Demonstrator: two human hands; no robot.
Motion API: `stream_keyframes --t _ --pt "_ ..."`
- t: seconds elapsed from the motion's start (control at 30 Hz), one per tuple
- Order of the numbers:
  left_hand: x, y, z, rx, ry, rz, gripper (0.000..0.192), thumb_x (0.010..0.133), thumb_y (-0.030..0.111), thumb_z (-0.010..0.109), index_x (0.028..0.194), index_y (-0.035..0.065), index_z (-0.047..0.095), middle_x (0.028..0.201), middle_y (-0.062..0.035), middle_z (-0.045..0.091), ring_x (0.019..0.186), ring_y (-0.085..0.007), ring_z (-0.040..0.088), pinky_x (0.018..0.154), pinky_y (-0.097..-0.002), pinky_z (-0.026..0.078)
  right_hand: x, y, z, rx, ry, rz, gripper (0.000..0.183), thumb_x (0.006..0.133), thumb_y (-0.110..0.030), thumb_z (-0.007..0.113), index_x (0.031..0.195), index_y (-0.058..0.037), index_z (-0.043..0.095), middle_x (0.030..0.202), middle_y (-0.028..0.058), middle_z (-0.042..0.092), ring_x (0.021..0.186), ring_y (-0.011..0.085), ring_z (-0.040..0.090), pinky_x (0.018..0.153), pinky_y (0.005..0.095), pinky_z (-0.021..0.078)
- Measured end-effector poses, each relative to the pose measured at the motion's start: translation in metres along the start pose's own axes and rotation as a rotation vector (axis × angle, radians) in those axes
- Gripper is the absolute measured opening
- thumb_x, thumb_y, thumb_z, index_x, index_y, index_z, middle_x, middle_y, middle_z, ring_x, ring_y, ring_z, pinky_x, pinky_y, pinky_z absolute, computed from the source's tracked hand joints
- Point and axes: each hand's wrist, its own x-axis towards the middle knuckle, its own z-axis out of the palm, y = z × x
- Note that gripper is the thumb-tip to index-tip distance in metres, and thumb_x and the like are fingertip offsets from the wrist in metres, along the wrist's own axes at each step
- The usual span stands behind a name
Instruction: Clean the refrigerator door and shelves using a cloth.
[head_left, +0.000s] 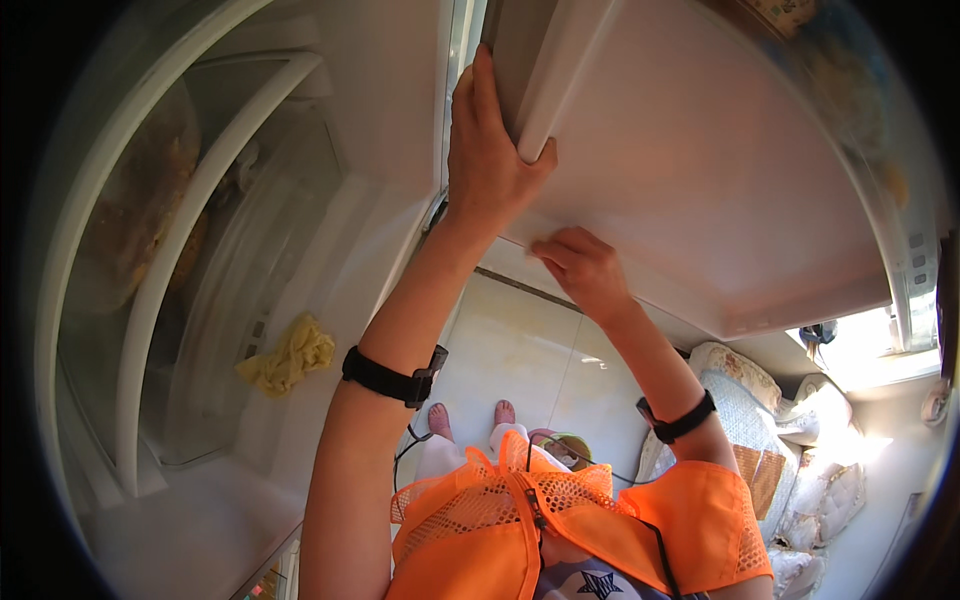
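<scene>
My left hand (487, 150) grips the edge of an open white refrigerator door (697, 157), its thumb over the raised inner rim (559, 82) and its fingers along the grey outer side. Lower and to the right, my right hand (581, 266) is at the door's bottom edge with its fingers pinched together. Its fingertips are blurred, so whether they hold something small is unclear. To the left is the refrigerator compartment with clear-fronted drawers (247, 247). A crumpled yellow cloth (292, 356) lies on the compartment's white inner surface, apart from both hands.
Bagged food (142, 195) shows behind the drawer fronts. A door shelf (855, 142) holding packages curves along the right. Below are a tiled floor (510, 337), my feet in pink footwear (439, 418), and a basket-like container (566, 448). A covered sofa (739, 405) stands lower right.
</scene>
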Motion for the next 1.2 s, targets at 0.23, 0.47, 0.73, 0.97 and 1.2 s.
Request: stream_keyframes --t 0.23,0.47,0.73,0.97,1.2 --pt "0.000 -0.003 -0.011 -0.085 -0.001 -0.094 0.100 0.069 0.013 0.072 0.148 0.0004 0.012 0.140 -0.0257 0.030 0.124 -0.0409 0.039 0.101 -0.0455 0.039 0.005 -0.011 0.012 0.005 0.064 0.046 0.018 0.070 0.001 0.062 0.082 -0.0114 0.066 0.079 0.0007 0.058 0.076 0.0201 0.058 0.062 0.0320 0.0523" --pt "0.002 0.009 -0.002 -0.069 -0.015 -0.093 0.102 0.070 0.014 0.073 0.149 0.0039 0.009 0.140 -0.0240 0.029 0.126 -0.0413 0.037 0.100 -0.0462 0.040 -0.029 0.000 -0.025 -0.040 0.042 0.155 0.021 0.067 0.004 0.061 0.081 -0.0109 0.065 0.081 0.0020 0.057 0.081 0.0220 0.059 0.064 0.0336 0.0525" --pt "-0.001 0.002 -0.010 -0.056 -0.006 -0.094 0.103 0.071 0.014 0.072 0.149 0.0043 0.007 0.141 -0.0221 0.028 0.129 -0.0379 0.035 0.103 -0.0440 0.038 0.002 -0.016 0.023 0.041 0.128 0.217 0.016 0.071 0.003 0.063 0.080 -0.0094 0.068 0.083 0.0059 0.061 0.081 0.0256 0.061 0.067 0.0363 0.0519" --pt "0.003 0.011 -0.007 -0.043 -0.014 -0.113 0.104 0.071 0.012 0.072 0.150 0.0061 0.004 0.141 -0.0202 0.026 0.126 -0.0369 0.037 0.101 -0.0441 0.038 -0.135 0.064 -0.118 -0.356 0.312 0.798 0.006 0.078 -0.005 0.067 0.083 -0.0071 0.069 0.091 0.0078 0.065 0.084 0.0272 0.062 0.073 0.0378 0.0518" --pt "0.001 0.016 -0.001 -0.065 0.009 -0.101 0.104 0.071 0.011 0.072 0.150 0.0050 0.004 0.140 -0.0237 0.027 0.126 -0.0381 0.036 0.103 -0.0449 0.036 -0.046 -0.008 -0.003 -0.197 0.333 0.556 0.022 0.078 -0.016 0.073 0.096 -0.0081 0.065 0.106 0.0068 0.063 0.103 0.0271 0.058 0.083 0.0380 0.0527"
